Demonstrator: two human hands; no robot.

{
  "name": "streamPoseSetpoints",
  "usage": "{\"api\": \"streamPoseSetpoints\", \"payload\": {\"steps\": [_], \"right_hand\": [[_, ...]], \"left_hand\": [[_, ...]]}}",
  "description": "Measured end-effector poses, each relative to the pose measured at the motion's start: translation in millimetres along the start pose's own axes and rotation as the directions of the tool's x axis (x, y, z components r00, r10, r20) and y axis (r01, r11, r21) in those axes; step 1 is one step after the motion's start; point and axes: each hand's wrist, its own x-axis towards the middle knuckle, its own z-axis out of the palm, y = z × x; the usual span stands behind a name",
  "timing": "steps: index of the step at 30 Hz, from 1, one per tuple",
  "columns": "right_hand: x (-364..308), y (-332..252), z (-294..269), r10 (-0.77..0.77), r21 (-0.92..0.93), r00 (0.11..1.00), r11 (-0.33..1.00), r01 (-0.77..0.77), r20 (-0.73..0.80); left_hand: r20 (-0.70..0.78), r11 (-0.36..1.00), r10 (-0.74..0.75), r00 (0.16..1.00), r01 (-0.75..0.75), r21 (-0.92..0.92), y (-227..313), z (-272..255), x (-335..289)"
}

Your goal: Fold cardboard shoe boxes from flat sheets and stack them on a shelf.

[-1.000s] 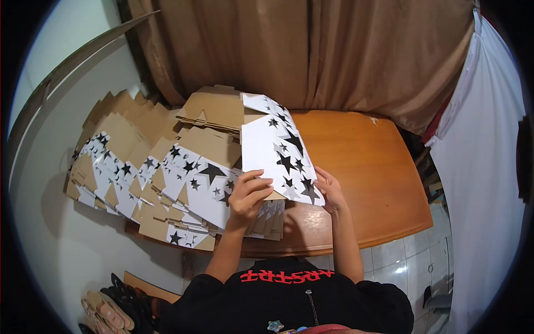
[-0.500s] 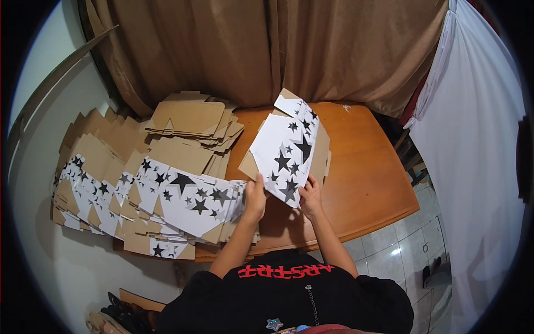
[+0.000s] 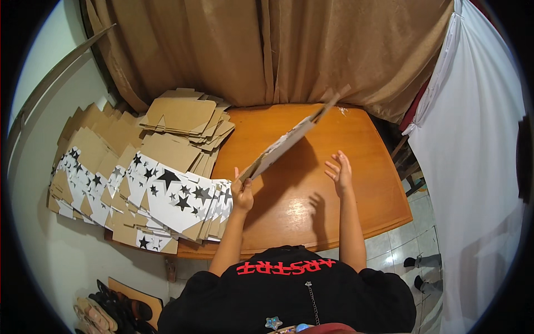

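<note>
My left hand (image 3: 242, 195) grips the lower end of a flat cardboard box blank (image 3: 286, 142). The blank is tilted nearly edge-on above the wooden table (image 3: 367, 167), its far end a little blurred, so its star print is mostly hidden. My right hand (image 3: 341, 172) is held up over the table with fingers apart, clear of the blank and holding nothing. Close to the left hand, star-printed white and brown box blanks (image 3: 172, 192) lie in overlapping heaps on the table's left part.
A stack of plain brown blanks (image 3: 178, 116) sits at the far left of the table. Brown curtains (image 3: 222, 50) hang behind it, and a white cloth (image 3: 467, 139) hangs at the right. Shoes (image 3: 119, 312) lie at the lower left. Another person's feet (image 3: 425, 273) show at the right.
My right hand has let go of the blank and moved right. The blank has turned from showing its printed face to nearly edge-on, held by my left hand alone.
</note>
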Motion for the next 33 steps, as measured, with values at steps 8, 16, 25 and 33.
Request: {"api": "streamPoseSetpoints", "payload": {"steps": [8, 16, 25, 33], "right_hand": [[17.3, 49.1, -22.1, 0.192, -0.138, 0.977, 0.969, -0.203, -0.09], [36.4, 61.3, -28.3, 0.247, -0.067, 0.959, 0.964, -0.258, -0.138], [81.5, 81.7, -38.9, 0.127, -0.331, 0.983, 0.929, -0.165, -0.136], [70.1, 72.7, -11.2, 0.031, -0.335, 0.992, 0.94, -0.07, -0.122]], "left_hand": [[-0.04, 0.939, -0.339, 0.94, 0.34, 0.056, -40.6, -7.3, -41.3], [-0.145, 0.911, -0.407, 0.902, 0.413, 0.011, -68.1, -18.3, -51.8], [-0.113, 0.898, -0.44, 0.891, 0.439, -0.038, -69.3, 0.0, -56.3], [-0.067, 0.857, -0.508, 0.859, 0.496, -0.139, -78.1, -9.2, -61.4]]}}
